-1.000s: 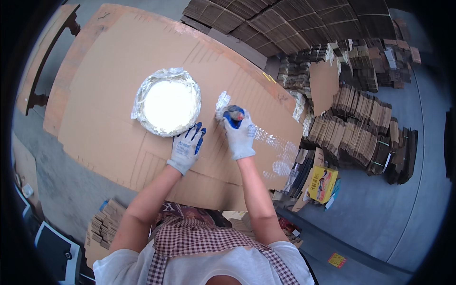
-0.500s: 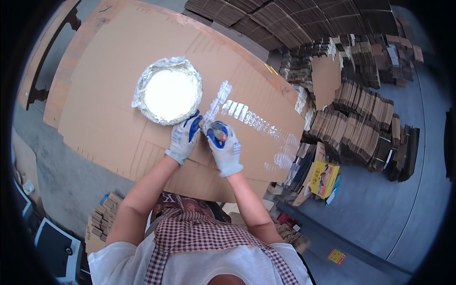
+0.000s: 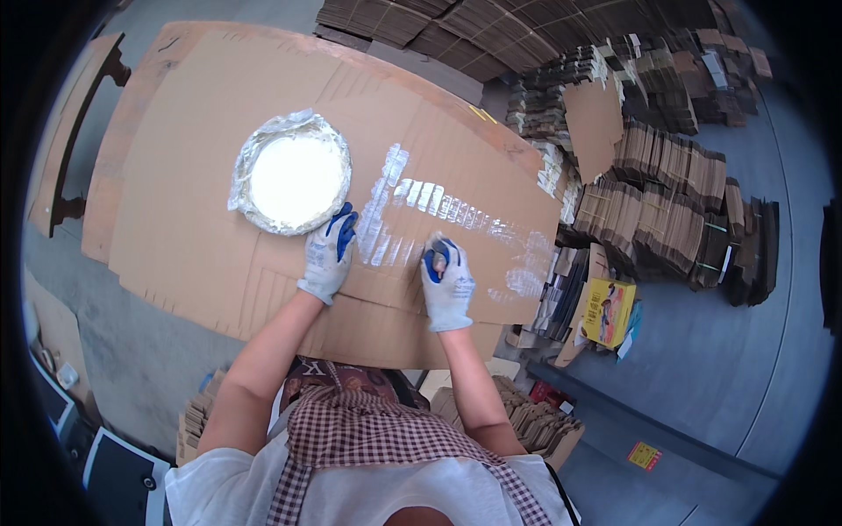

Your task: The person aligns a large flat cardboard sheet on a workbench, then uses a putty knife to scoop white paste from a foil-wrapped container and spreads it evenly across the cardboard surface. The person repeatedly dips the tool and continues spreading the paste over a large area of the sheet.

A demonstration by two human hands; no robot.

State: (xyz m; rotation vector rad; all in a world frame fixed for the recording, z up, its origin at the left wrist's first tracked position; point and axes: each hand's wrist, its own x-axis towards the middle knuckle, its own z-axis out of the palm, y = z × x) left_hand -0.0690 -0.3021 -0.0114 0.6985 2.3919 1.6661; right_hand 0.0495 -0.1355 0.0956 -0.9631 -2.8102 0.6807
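A round bowl (image 3: pixel 241 175), wrapped in crinkled clear film and filled with bright white paste (image 3: pixel 296 182), stands on a large cardboard sheet (image 3: pixel 193 131). Just below its lower right rim lies my left hand (image 3: pixel 326 259), in a white glove with blue palm coating. Its fingers are loosely bent and nothing shows in them. Farther right, my gloved right hand (image 3: pixel 448 285) is closed round a short, dark grey handle (image 3: pixel 437 260). What lies at the handle's working end is hidden by the hand. Wet white strokes (image 3: pixel 427 195) run across the cardboard above and beside this hand.
Tied stacks of flattened cardboard (image 3: pixel 658 232) stand on the floor to the right, with more bundles (image 3: pixel 526 31) beyond the far edge. A yellow box (image 3: pixel 608 313) sits near the table's right corner. A wooden frame piece (image 3: pixel 74 131) is at the left.
My right hand has moved right and slightly nearer, away from my left hand. Fresh faint white strokes now show between the hands. My left hand stays by the bowl.
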